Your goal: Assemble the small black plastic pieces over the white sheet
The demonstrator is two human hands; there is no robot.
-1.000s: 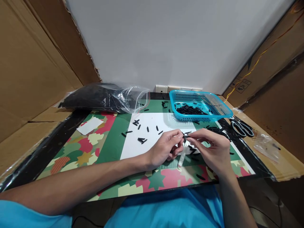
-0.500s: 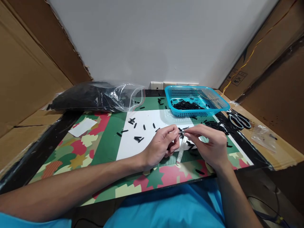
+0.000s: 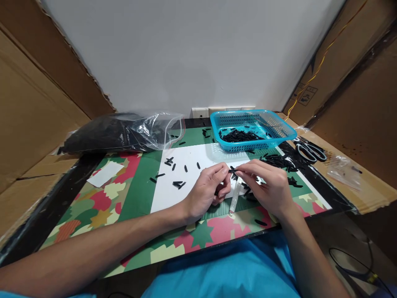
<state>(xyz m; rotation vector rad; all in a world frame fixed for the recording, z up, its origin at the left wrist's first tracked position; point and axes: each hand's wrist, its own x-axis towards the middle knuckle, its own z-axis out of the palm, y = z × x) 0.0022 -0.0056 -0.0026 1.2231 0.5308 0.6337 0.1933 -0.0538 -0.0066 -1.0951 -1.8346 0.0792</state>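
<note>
Black and thin, a small stick (image 3: 233, 170) is being pinched between the left hand (image 3: 208, 191) and the right hand (image 3: 269, 187), both clamped on it. It is lying sideways, left to right, just above a clear little bag (image 3: 235, 197) hanging down over the worktop (image 3: 139, 190). Compared with before, the hands are sitting a bit higher, and the blue basket (image 3: 252, 129) looks nearer.

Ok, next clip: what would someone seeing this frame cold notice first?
First, the two hands meeting mid-table: the left hand and right hand pinch a small black piece between their fingertips, with a slim clear strip hanging below. Next, the bright blue basket of black pieces at the back right, and the clear bag stuffed with black pieces at the back left.
</note>
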